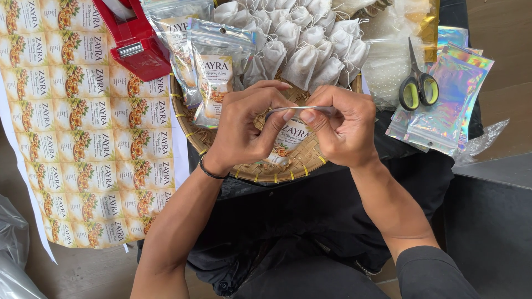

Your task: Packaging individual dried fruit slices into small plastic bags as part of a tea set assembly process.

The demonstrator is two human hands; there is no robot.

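Both hands pinch the top edge of a shiny labelled pouch [288, 141], held over a woven bamboo basket [277, 171]. My left hand [244, 124] grips the pouch's left side; a black band circles that wrist. My right hand [341, 127] presses the right side of its top between thumb and fingers. Most of the pouch is hidden behind my fingers. In the basket lie several small white drawstring tea bags [302, 39] and filled labelled pouches [213, 72].
A sheet of printed labels [83, 127] covers the left. A red tape dispenser [133, 39] sits at the top left. Green-handled scissors [418, 83] rest on a stack of holographic pouches [443, 105] at right. My dark-clothed lap is below.
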